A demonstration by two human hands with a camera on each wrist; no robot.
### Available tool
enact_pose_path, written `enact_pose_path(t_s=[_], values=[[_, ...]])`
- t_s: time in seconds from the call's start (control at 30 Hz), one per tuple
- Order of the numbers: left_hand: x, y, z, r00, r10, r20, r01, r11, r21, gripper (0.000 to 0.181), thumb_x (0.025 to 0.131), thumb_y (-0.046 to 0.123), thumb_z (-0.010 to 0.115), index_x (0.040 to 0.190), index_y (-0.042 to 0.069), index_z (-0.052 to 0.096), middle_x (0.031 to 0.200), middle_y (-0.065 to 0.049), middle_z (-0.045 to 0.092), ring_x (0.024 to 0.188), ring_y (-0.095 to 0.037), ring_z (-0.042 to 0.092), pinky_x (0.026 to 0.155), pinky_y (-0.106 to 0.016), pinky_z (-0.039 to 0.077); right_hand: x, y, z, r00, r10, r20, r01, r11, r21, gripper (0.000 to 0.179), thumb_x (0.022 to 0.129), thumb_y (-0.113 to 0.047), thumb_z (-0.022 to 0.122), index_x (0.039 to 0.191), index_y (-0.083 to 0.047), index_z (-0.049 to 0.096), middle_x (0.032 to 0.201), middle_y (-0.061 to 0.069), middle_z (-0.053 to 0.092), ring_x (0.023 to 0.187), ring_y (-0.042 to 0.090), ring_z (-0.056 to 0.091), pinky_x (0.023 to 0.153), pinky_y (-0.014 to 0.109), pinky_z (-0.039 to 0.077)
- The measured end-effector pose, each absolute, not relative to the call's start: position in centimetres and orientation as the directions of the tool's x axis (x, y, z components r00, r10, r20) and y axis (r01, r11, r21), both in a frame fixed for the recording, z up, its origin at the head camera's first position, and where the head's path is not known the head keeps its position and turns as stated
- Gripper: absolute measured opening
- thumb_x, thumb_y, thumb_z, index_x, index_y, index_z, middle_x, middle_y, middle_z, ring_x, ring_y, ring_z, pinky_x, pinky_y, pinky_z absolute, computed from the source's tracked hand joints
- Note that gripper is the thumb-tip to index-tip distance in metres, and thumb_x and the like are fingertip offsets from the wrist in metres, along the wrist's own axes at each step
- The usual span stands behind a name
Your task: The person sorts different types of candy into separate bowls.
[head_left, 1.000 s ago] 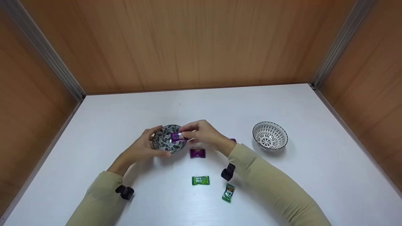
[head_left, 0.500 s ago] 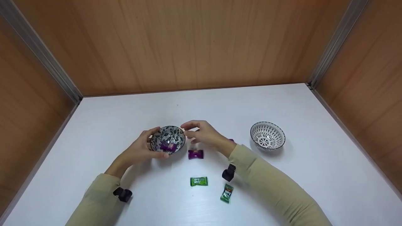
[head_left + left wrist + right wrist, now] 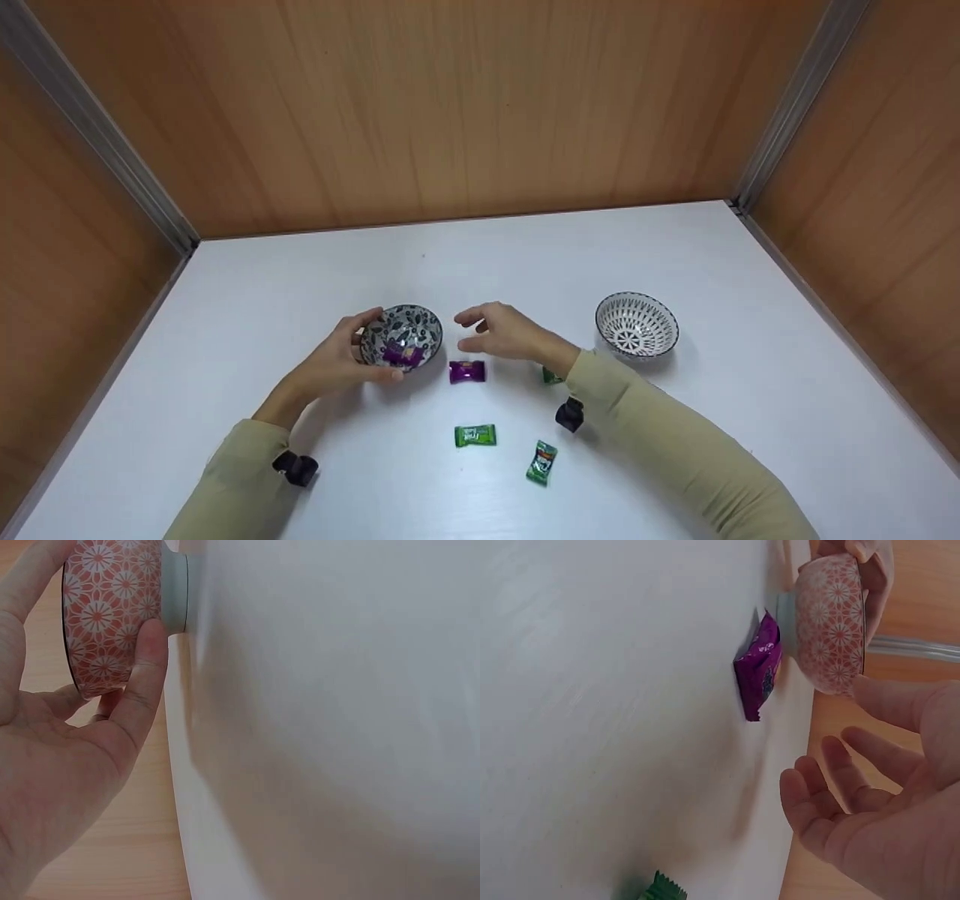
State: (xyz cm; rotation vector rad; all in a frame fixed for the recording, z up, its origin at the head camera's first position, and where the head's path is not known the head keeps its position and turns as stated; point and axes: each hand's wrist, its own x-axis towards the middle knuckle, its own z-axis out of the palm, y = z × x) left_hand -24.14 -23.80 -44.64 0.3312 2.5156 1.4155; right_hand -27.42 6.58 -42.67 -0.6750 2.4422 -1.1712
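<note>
My left hand (image 3: 334,366) grips a small bowl (image 3: 409,326), thumb on the near side and fingers round the far side. Dark leaves pattern its inside; the left wrist view shows a red-and-white floral outer wall (image 3: 112,619). Inside lies a purple-wrapped candy (image 3: 403,355); whether more lie beneath it I cannot tell. To the right of the bowl, my right hand (image 3: 506,332) hovers with loosely bent fingers, holding nothing. Just in front of it, on the table, lies another purple candy (image 3: 467,371), also seen as a purple wrapper (image 3: 759,671) in the right wrist view.
A light green candy (image 3: 475,435) and a darker green candy (image 3: 541,462) lie nearer me. Another green candy (image 3: 551,376) is partly covered by the right forearm. A second bowl (image 3: 637,325), black-and-white inside, stands at right. Wooden panels (image 3: 480,112) enclose the white table (image 3: 300,270).
My right hand has let the purple candy drop into the bowl, then moved away to the right. A green candy has come into view beside the right forearm. The left hand still holds the bowl.
</note>
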Motion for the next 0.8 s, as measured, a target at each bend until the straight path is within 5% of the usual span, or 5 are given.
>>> enact_pose_path(t_s=[0.43,0.8], values=[[-24.0,-24.0,-44.5,-0.946,0.310,-0.095,0.081,0.510,0.857,0.114,0.070,0.036,0.095,0.160,0.014,0.029,0.156,-0.018,0.029,0.136,-0.042,0.038,0.113,-0.062,0.032,-27.4,7.2,-43.5,-0.781,-0.593,-0.196,-0.293,0.625,-0.724,0.061,0.088,-0.019,0.081,0.143,-0.005,0.057,0.139,0.010,0.060,0.126,0.026,0.056,0.109,0.039,0.044],[-24.0,-23.9,-44.5,-0.943,0.319,-0.089,0.093,0.512,0.854,0.113,0.070,0.036,0.095,0.160,0.014,0.029,0.157,-0.018,0.028,0.137,-0.042,0.037,0.114,-0.062,0.029,-27.5,6.5,-44.1,-0.752,-0.632,-0.186,-0.335,0.611,-0.717,0.048,0.089,-0.014,0.079,0.134,-0.004,0.065,0.127,0.005,0.067,0.116,0.022,0.060,0.103,0.035,0.048]])
